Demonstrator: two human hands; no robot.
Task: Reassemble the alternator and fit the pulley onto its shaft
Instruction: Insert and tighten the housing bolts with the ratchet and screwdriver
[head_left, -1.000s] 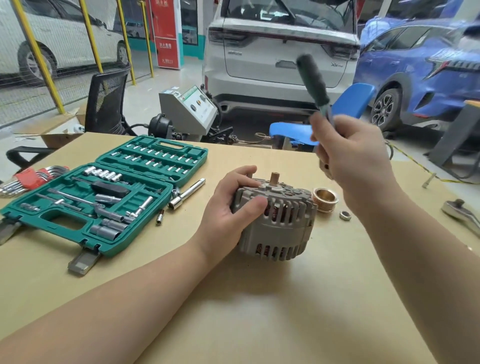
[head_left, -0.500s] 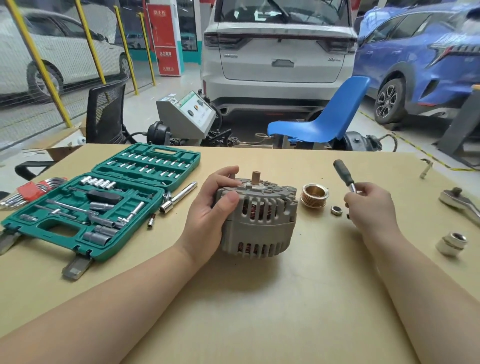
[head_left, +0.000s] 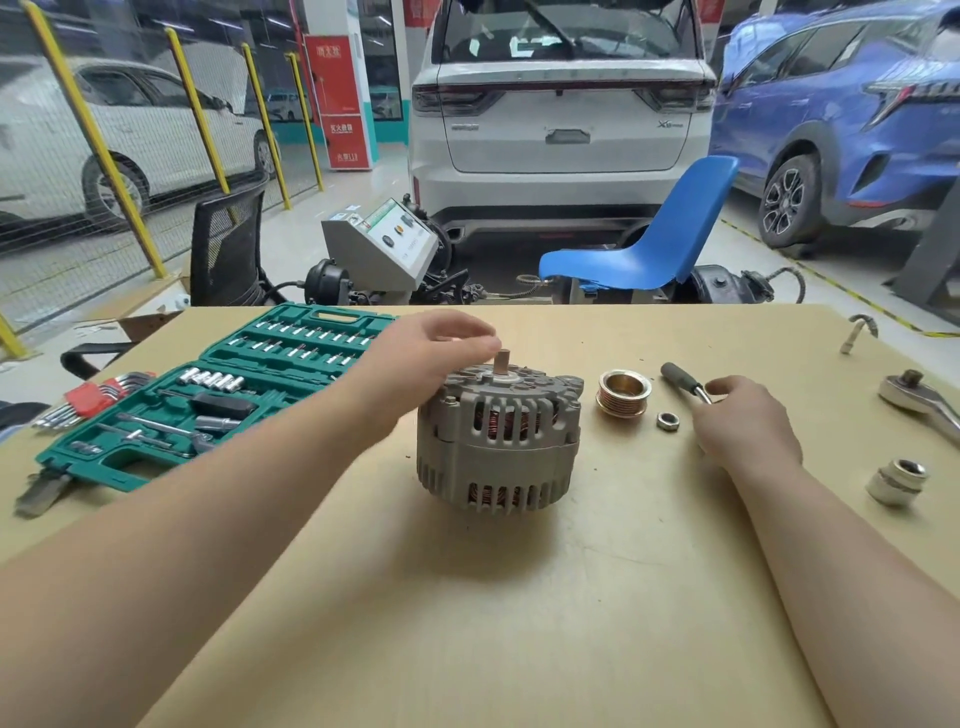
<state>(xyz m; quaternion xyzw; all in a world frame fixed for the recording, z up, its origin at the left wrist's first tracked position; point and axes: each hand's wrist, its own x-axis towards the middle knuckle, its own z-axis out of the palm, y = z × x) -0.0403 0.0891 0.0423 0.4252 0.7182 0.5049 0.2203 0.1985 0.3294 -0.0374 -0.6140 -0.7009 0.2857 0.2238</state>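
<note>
Alternator stands upright on the surface, shaft bare; left grip hovers loosely open by the shaft, holding nothing; right grip rests on a driver; pulley and nut lie beside; seemingly, pulley fitting comes next.

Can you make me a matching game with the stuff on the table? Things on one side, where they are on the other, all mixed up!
Things:
1. pulley
2. nut
3. socket set case
4. alternator

Places:
A. lying open at the left side of the table
B. standing in the middle, shaft pointing up
C. just right of the alternator, not on the shaft yet
D. small, on the table in front of the pulley, near the right hand

Right pairs: 1-C, 2-D, 3-A, 4-B
</note>
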